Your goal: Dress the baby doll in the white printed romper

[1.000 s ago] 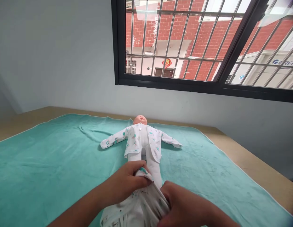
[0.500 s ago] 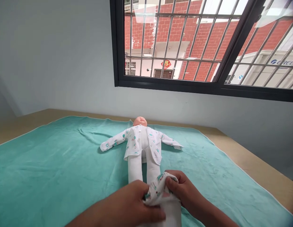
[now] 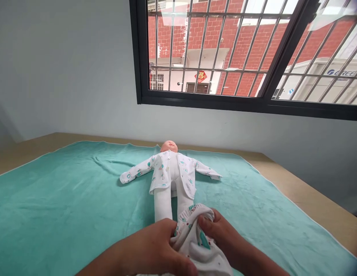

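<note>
- My left hand (image 3: 154, 247) and right hand (image 3: 223, 232) grip opposite sides of a white, teal-printed cloth garment (image 3: 195, 247).
- Beyond the grip, my feed shows a pink-headed, white-bodied doll (image 3: 174, 169), long axis running away, legs nearest.
- Which hand is nearer it, I cannot tell.

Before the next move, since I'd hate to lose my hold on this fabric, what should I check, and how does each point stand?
1. Left hand grips the printed garment: ok.
2. Right hand grips it too, with the thumb on the gathered edge: ok.
3. Doll lies on its back on the teal blanket: ok.
4. Jacket is closed in front: not ok, it hangs open.
5. Doll's feet are free of the fabric: cannot tell, they are hidden.
</note>
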Motion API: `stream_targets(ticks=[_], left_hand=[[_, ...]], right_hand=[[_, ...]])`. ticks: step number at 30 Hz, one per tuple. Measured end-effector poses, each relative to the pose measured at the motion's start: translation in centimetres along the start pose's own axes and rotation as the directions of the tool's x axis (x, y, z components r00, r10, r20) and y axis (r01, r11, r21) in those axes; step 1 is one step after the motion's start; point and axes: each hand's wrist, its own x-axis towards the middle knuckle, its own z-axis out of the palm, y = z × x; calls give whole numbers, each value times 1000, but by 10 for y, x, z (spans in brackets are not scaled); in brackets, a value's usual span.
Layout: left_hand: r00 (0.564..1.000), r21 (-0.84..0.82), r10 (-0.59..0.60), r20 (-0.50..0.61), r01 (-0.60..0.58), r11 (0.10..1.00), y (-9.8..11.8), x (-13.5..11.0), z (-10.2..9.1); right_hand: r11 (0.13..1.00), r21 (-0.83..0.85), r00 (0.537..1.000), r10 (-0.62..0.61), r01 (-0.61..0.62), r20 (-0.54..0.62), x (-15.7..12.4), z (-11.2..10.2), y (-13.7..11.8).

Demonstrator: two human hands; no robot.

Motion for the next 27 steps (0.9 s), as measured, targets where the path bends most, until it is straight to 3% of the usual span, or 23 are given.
stream_targets(ticks=[3,6,9,11,13,16,18,20,21,23,25,27], left_hand=[[997,-166,48,-67,-59,984,1,7,-2],[963,-426,104,-249,-205,881,-8,20,-10],[945,-544,37,-326,-220,810,-19,29,-15],[937,-527,17,-349,-211,823,-22,31,-14],[936,-451,46,-349,-211,867,-20,30,-11],[975,-274,114,-189,-164,948,-14,20,-8],[996,-92,65,-63,-70,993,-10,12,-6],[1000,57,-5,-8,6,998,-7,4,-5],[1000,52,-1,1,1,999,-6,2,-5],[997,-139,81,-6,-81,987,-4,2,-6],[982,-350,161,-102,-187,918,-5,8,-8],[961,-398,177,-214,-251,883,-10,17,-10]], right_hand=[[995,-101,999,-31,26,-42,1,1,3],[987,-162,996,18,-3,92,0,-2,1],[967,-238,972,139,-93,187,0,-5,-2],[964,-234,962,175,-125,208,-1,-5,-2],[988,-124,977,118,-96,179,-1,-5,-2],[996,88,1000,-1,-2,26,1,-4,2],[990,142,999,-16,20,-29,2,-5,6],[991,133,999,-4,8,-35,2,-6,9],[994,113,999,9,-4,-43,1,-6,9],[998,46,998,47,-44,-51,-1,-6,9],[993,-55,994,106,-104,23,-4,-6,8],[971,-184,973,180,-152,147,-5,-5,9]])
